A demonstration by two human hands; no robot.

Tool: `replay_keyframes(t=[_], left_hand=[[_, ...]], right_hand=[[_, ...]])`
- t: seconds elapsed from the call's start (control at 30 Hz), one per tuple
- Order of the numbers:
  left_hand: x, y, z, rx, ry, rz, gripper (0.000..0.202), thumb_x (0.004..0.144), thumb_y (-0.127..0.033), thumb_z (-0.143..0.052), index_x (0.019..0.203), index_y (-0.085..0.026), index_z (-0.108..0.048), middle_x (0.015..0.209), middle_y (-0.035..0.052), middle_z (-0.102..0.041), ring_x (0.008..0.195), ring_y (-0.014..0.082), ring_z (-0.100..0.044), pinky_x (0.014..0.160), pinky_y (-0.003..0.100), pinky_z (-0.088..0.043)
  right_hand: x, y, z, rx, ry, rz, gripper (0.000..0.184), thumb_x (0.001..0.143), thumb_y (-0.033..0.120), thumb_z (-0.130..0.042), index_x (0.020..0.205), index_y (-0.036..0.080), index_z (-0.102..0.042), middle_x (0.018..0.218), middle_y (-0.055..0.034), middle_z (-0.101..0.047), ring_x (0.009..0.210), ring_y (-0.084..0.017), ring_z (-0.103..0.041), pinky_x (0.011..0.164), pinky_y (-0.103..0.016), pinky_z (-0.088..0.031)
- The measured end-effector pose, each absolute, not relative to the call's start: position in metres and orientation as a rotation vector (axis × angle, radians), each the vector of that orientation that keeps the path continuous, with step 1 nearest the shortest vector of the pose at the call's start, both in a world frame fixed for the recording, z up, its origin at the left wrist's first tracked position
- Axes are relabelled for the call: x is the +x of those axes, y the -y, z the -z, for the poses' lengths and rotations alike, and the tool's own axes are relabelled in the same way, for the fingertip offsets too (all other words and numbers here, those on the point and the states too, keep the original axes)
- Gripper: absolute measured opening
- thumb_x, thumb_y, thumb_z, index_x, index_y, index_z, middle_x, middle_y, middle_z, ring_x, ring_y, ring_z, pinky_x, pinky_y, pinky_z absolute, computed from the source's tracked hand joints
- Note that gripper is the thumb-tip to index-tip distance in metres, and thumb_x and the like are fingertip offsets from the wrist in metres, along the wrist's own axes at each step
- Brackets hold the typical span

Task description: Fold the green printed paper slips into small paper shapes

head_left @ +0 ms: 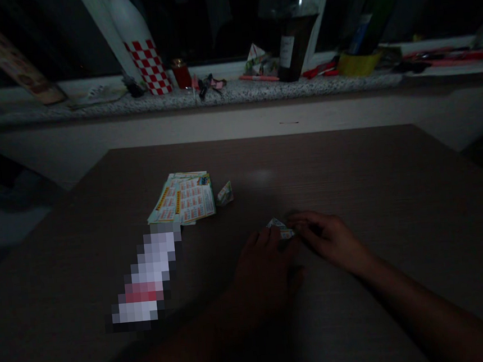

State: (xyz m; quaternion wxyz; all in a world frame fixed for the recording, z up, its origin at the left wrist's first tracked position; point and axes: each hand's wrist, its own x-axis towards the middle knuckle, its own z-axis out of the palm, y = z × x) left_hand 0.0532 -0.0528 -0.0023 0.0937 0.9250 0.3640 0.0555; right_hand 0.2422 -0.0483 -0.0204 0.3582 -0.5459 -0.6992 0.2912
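A small folded paper (275,223) with printed markings lies on the table between my hands, partly hidden under the fingers. My left hand (264,269) is bent over its left and near side, fingertips holding it against the tabletop. From the right, my right hand (333,238) pinches the paper's right corner between thumb and fingers. Farther off to the left sits another small folded paper piece (226,194). Beside that piece is a loose stack of printed paper slips (190,199) with rows of orange print. Dim light leaves the fingertips hard to make out.
A blurred-out pale oblong (144,277) lies at left on the brown table (328,162). Along the stone windowsill (225,95) stand a red-and-white checkered bottle (147,65), a small red jar (181,73), a dark plastic cup (291,47) and a green bottle (381,11).
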Motion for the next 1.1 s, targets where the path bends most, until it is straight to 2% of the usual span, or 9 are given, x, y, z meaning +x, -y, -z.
replay_keyframes(t=[0.27, 0.5, 0.7, 0.93, 1.1], left_hand=[[0.045, 0.047, 0.002, 2.700, -1.035, -0.181, 0.061, 0.088, -0.050, -0.047, 0.143, -0.028, -0.033, 0.134, 0.0144, -0.045, 0.121, 0.0323, -0.042, 0.100, 0.049, -0.035], [0.039, 0.046, -0.005, 2.656, -1.014, -0.143, 0.057, 0.085, -0.044, -0.054, 0.138, -0.026, -0.040, 0.136, 0.0118, -0.042, 0.121, 0.0300, -0.041, 0.101, 0.047, -0.036], [0.046, 0.046, -0.005, 2.693, -1.019, -0.141, 0.058, 0.087, -0.049, -0.048, 0.139, -0.026, -0.038, 0.133, 0.0142, -0.045, 0.118, 0.0324, -0.043, 0.099, 0.050, -0.037], [0.046, 0.046, -0.009, 2.664, -1.049, -0.124, 0.056, 0.086, -0.047, -0.052, 0.136, -0.024, -0.043, 0.133, 0.0122, -0.046, 0.120, 0.0313, -0.043, 0.101, 0.048, -0.037], [0.043, 0.047, -0.014, 2.656, -1.053, -0.115, 0.049, 0.086, -0.039, -0.053, 0.130, -0.020, -0.048, 0.133, 0.0121, -0.047, 0.120, 0.0302, -0.043, 0.102, 0.047, -0.037]], right_hand=[[0.248, 0.049, 0.024, -1.435, 1.833, -0.768, 0.025, 0.083, 0.016, -0.055, 0.105, 0.021, -0.065, 0.101, -0.0056, -0.071, 0.090, -0.020, -0.067, 0.081, -0.033, -0.052], [0.245, 0.050, 0.023, -1.493, 1.818, -0.716, 0.024, 0.081, 0.018, -0.059, 0.104, 0.022, -0.066, 0.094, -0.0038, -0.071, 0.076, -0.018, -0.065, 0.072, -0.032, -0.052], [0.244, 0.048, 0.030, -1.480, 1.786, -0.727, 0.030, 0.079, 0.012, -0.056, 0.105, 0.022, -0.065, 0.099, -0.0035, -0.071, 0.085, -0.019, -0.066, 0.077, -0.032, -0.052], [0.246, 0.046, 0.031, -1.503, 1.762, -0.789, 0.030, 0.078, 0.013, -0.058, 0.105, 0.023, -0.065, 0.102, -0.0035, -0.071, 0.090, -0.021, -0.066, 0.081, -0.033, -0.051], [0.245, 0.046, 0.031, -1.499, 1.735, -0.814, 0.032, 0.076, 0.011, -0.057, 0.105, 0.022, -0.065, 0.103, -0.0037, -0.071, 0.088, -0.020, -0.066, 0.079, -0.032, -0.050]])
